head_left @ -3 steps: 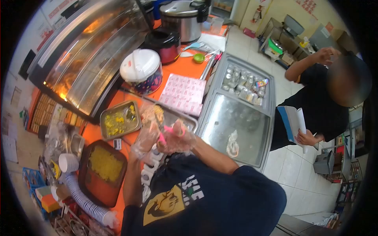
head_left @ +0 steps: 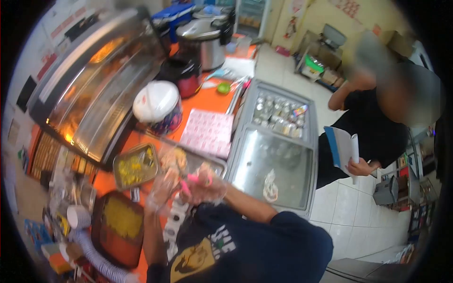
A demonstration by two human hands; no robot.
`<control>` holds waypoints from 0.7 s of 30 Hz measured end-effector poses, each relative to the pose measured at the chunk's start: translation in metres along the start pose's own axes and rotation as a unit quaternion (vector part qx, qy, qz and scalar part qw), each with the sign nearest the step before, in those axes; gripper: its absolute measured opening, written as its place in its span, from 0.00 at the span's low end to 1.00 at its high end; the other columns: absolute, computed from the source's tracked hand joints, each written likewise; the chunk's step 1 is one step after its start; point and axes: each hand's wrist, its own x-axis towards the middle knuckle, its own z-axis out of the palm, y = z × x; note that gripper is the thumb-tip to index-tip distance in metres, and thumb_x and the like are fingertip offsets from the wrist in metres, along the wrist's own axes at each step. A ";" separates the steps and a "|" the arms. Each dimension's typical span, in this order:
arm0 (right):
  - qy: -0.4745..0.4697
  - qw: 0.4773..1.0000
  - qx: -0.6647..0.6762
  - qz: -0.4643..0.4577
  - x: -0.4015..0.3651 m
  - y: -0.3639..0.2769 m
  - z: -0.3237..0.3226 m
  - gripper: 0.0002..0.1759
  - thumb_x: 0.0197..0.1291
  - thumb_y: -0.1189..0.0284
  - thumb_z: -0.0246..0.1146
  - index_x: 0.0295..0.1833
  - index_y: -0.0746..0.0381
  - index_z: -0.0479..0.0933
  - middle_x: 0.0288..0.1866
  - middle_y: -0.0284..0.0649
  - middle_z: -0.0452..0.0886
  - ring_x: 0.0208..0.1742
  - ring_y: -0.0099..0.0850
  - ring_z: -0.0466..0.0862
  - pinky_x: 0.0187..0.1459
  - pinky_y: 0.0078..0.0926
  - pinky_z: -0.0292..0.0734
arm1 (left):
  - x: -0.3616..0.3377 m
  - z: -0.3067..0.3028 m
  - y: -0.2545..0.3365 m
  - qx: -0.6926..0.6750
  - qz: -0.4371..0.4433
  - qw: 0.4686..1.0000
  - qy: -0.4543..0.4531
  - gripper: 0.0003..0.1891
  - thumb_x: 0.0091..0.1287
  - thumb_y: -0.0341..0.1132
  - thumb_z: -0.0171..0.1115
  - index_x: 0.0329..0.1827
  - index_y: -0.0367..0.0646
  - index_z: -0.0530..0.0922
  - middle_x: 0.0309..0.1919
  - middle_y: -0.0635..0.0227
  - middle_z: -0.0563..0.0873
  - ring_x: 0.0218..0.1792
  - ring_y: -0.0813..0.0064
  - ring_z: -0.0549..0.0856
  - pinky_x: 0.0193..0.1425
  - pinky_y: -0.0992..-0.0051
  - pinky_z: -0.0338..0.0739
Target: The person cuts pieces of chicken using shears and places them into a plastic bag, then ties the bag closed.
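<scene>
Over the counter (head_left: 210, 101), both hands (head_left: 207, 187) pinch a pink band (head_left: 194, 178), fingers curled.

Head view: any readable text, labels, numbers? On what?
No text reads cleanly; the frame is motion-blurred.
On the dark shirt: white letters above a yellow emblem, creased, unreadable.
On the pink sheet lying on the orange counter: a printed grid, too small to read.
On the wall signs: red marks, blurred.
On the clear bag at the left hand and right hand: no label seen.
</scene>
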 end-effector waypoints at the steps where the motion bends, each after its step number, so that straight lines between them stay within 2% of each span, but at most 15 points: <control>1: 0.002 0.999 -0.002 -0.034 -0.003 0.000 0.003 0.23 0.61 0.42 0.59 0.43 0.50 0.76 0.40 0.37 0.76 0.37 0.29 0.73 0.34 0.22 0.68 | 0.012 -0.003 -0.001 0.018 -0.023 0.999 0.022 0.29 0.66 0.32 0.55 0.71 0.44 0.62 0.67 0.65 0.69 0.72 0.65 0.64 0.73 0.62 0.64; 2: 0.005 0.998 -0.005 -0.067 -0.005 0.000 0.007 0.24 0.61 0.42 0.59 0.40 0.52 0.75 0.38 0.37 0.76 0.36 0.28 0.73 0.32 0.21 0.68 | 0.015 -0.005 0.001 0.031 -0.041 0.998 0.039 0.26 0.67 0.31 0.54 0.69 0.44 0.64 0.65 0.65 0.71 0.70 0.66 0.67 0.72 0.61 0.64; 4: 0.007 0.997 0.035 -0.071 -0.003 -0.006 0.012 0.25 0.62 0.43 0.59 0.38 0.56 0.74 0.37 0.37 0.76 0.34 0.27 0.73 0.29 0.18 0.67 | 0.016 -0.006 0.000 0.057 -0.065 0.994 0.070 0.21 0.69 0.31 0.52 0.65 0.44 0.67 0.60 0.64 0.74 0.66 0.68 0.72 0.71 0.61 0.65; 6: -0.010 0.999 0.041 -0.022 -0.005 -0.010 0.005 0.25 0.62 0.45 0.61 0.37 0.59 0.74 0.33 0.36 0.76 0.31 0.24 0.73 0.25 0.14 0.64 | 0.023 -0.009 -0.008 -0.074 -0.124 0.986 0.086 0.17 0.70 0.31 0.51 0.62 0.43 0.70 0.55 0.62 0.76 0.60 0.67 0.75 0.67 0.62 0.67; 7: -0.018 0.999 0.047 0.006 -0.006 -0.012 0.002 0.25 0.63 0.46 0.61 0.36 0.60 0.73 0.31 0.36 0.75 0.29 0.22 0.72 0.23 0.13 0.63 | 0.027 -0.012 -0.011 -0.214 -0.171 0.958 0.083 0.16 0.70 0.31 0.51 0.60 0.42 0.70 0.53 0.62 0.77 0.57 0.66 0.76 0.64 0.63 0.69; 9: 0.001 0.998 0.058 0.011 -0.006 -0.010 0.006 0.26 0.57 0.47 0.67 0.37 0.60 0.72 0.29 0.33 0.71 0.26 0.21 0.70 0.21 0.11 0.62 | 0.031 -0.024 -0.017 -0.482 -0.251 0.838 0.055 0.14 0.70 0.32 0.51 0.57 0.40 0.71 0.48 0.60 0.78 0.50 0.64 0.78 0.58 0.65 0.72; 10: 0.006 0.998 0.064 0.016 -0.003 -0.009 0.006 0.27 0.55 0.48 0.70 0.37 0.60 0.71 0.28 0.31 0.69 0.25 0.20 0.69 0.20 0.11 0.61 | 0.032 -0.027 -0.021 -0.597 -0.283 0.750 0.034 0.13 0.70 0.33 0.51 0.55 0.39 0.72 0.46 0.59 0.78 0.46 0.63 0.79 0.55 0.66 0.74; 11: -0.036 0.996 0.081 0.009 0.000 -0.004 -0.002 0.26 0.55 0.50 0.72 0.36 0.59 0.69 0.27 0.31 0.69 0.25 0.19 0.68 0.21 0.10 0.61 | 0.033 -0.030 -0.022 -0.699 -0.310 0.644 0.010 0.13 0.70 0.34 0.51 0.53 0.38 0.72 0.43 0.58 0.78 0.43 0.62 0.80 0.52 0.67 0.76; 13: -0.049 0.996 0.074 -0.004 -0.005 -0.003 -0.007 0.23 0.57 0.51 0.70 0.38 0.59 0.72 0.29 0.33 0.72 0.26 0.20 0.71 0.21 0.12 0.63 | 0.021 -0.026 -0.012 -0.760 -0.341 0.554 0.002 0.13 0.70 0.36 0.53 0.51 0.37 0.74 0.40 0.57 0.79 0.39 0.61 0.81 0.48 0.68 0.78; 14: -0.057 0.996 0.071 -0.008 -0.005 -0.001 -0.008 0.23 0.58 0.51 0.68 0.38 0.59 0.73 0.29 0.35 0.74 0.27 0.21 0.72 0.21 0.13 0.63 | 0.012 -0.012 0.002 -0.732 -0.351 0.583 0.027 0.14 0.69 0.38 0.54 0.50 0.36 0.74 0.39 0.57 0.79 0.39 0.60 0.81 0.48 0.68 0.78; 16: 0.042 0.990 0.135 -0.017 -0.002 -0.003 0.013 0.21 0.58 0.52 0.69 0.40 0.58 0.73 0.30 0.34 0.74 0.29 0.22 0.73 0.22 0.15 0.65 | 0.017 -0.017 -0.011 -0.722 -0.337 0.604 -0.035 0.17 0.68 0.43 0.56 0.49 0.36 0.75 0.39 0.57 0.80 0.39 0.62 0.81 0.47 0.69 0.78; 17: 0.093 0.982 0.164 -0.022 -0.001 -0.004 0.020 0.21 0.59 0.52 0.69 0.40 0.57 0.73 0.31 0.34 0.74 0.31 0.22 0.74 0.23 0.16 0.66 | 0.033 -0.043 -0.052 -0.736 -0.308 0.590 -0.124 0.19 0.68 0.45 0.57 0.50 0.35 0.76 0.40 0.58 0.81 0.40 0.64 0.81 0.47 0.69 0.78; 18: 0.068 0.989 0.127 -0.019 -0.002 -0.005 0.011 0.21 0.60 0.50 0.67 0.40 0.57 0.73 0.31 0.34 0.74 0.32 0.23 0.74 0.24 0.17 0.66 | 0.047 -0.058 -0.082 -0.744 -0.276 0.571 -0.211 0.21 0.68 0.47 0.58 0.51 0.35 0.77 0.41 0.60 0.81 0.41 0.66 0.82 0.47 0.69 0.78; 20: 0.019 0.998 0.061 -0.015 -0.005 0.001 -0.014 0.22 0.61 0.47 0.64 0.40 0.55 0.73 0.31 0.33 0.74 0.34 0.25 0.74 0.26 0.18 0.67 | 0.054 -0.063 -0.101 -0.804 -0.266 0.526 -0.080 0.24 0.70 0.49 0.56 0.53 0.34 0.76 0.44 0.59 0.81 0.44 0.68 0.81 0.50 0.68 0.77; 21: 0.022 0.999 0.038 0.016 -0.004 -0.001 -0.010 0.22 0.62 0.46 0.62 0.40 0.55 0.73 0.32 0.34 0.74 0.33 0.25 0.74 0.27 0.18 0.66 | 0.053 -0.065 -0.108 -0.827 -0.258 0.499 -0.017 0.25 0.71 0.50 0.54 0.55 0.34 0.76 0.46 0.59 0.82 0.45 0.69 0.81 0.51 0.67 0.76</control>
